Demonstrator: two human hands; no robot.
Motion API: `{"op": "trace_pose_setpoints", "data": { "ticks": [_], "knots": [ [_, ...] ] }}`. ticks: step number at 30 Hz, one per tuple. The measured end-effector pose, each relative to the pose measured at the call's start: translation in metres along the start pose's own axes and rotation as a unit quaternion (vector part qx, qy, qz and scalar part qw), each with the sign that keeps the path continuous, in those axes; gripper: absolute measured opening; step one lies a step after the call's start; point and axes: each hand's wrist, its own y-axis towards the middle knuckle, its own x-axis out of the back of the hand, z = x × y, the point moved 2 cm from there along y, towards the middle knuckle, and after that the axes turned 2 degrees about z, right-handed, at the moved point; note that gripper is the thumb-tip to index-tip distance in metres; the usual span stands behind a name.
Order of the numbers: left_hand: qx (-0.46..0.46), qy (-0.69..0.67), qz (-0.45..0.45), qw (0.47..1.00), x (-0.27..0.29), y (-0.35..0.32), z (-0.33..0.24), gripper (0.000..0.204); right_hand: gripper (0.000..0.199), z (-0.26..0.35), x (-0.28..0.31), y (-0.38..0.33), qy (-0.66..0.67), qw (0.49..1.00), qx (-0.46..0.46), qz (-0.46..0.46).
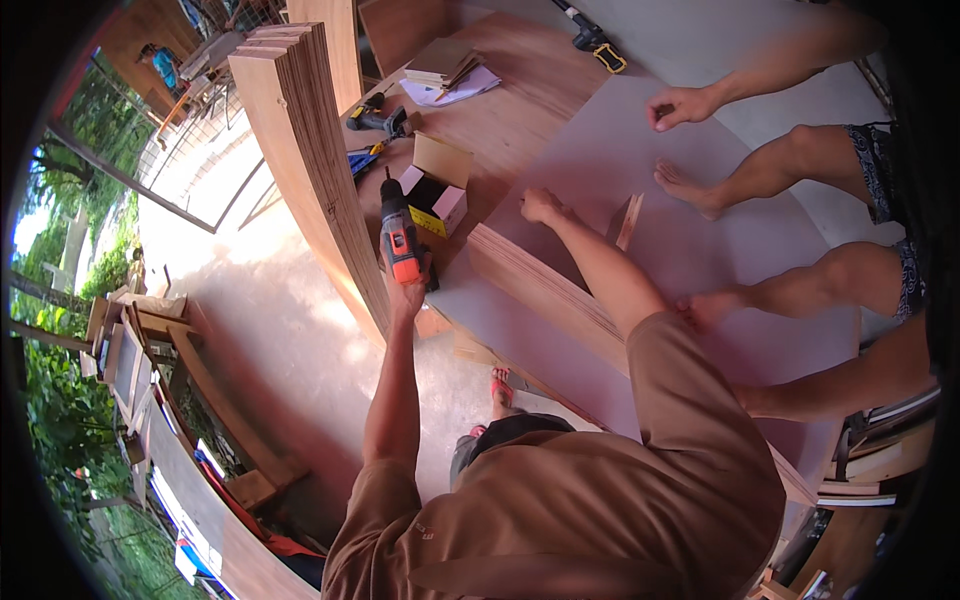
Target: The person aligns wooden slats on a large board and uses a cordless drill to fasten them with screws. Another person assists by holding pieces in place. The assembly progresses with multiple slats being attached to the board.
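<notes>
My left hand [407, 293] is wrapped round the handle of an orange and black cordless drill [402, 250]. The drill's bit points away from me, beside a tall stack of plywood strips [300, 150]. Over the pale board [590, 130] my right hand [543, 205] has its fingers curled together; what they hold, if anything, is hidden. Closer to me than that hand, a plywood panel [550, 285] stands on edge, with my right forearm reaching across it. A short wooden strip [628, 222] lies just right of the forearm.
An open cardboard box [440, 165], a second drill [375, 118] and some small boards on paper [445, 75] lie at the far side. Another power tool [600, 50] is farther back. At right, another person's hand [685, 106] and bare foot [690, 188] are over the board.
</notes>
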Motion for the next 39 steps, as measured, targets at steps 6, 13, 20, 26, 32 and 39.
{"op": "trace_pose_setpoints", "data": {
  "ticks": [6, 13, 20, 26, 32, 39],
  "knots": [
    [-0.038, 0.049, -0.028, 0.998, -0.015, 0.045, 0.042, 0.057, 0.037, -0.006, -0.047, 0.047, 0.009, 1.000, -0.025, 0.003],
    [-0.048, 0.108, 0.025, 0.993, -0.006, 0.046, 0.047, 0.049, 0.036, 0.010, 0.003, -0.007, 0.074, 0.995, 0.066, -0.030],
    [-0.108, 0.067, -0.133, 0.983, -0.033, -0.047, 0.020, 0.056, 0.032, -0.009, 0.058, -0.243, 0.391, 0.888, 0.078, -0.230],
    [-0.097, 0.095, 0.079, 0.988, -0.084, -0.139, -0.038, 0.052, 0.024, -0.062, -0.040, -0.503, 0.595, 0.757, -0.108, -0.249],
    [0.038, -0.009, 0.103, 0.994, -0.176, -0.124, -0.072, 0.065, 0.036, -0.124, -0.110, -0.625, 0.595, 0.596, -0.331, -0.425],
    [0.121, -0.125, 0.105, 0.979, -0.228, -0.128, -0.070, 0.060, 0.033, -0.258, -0.099, -0.639, 0.440, 0.618, -0.380, -0.528]
  ]
}}
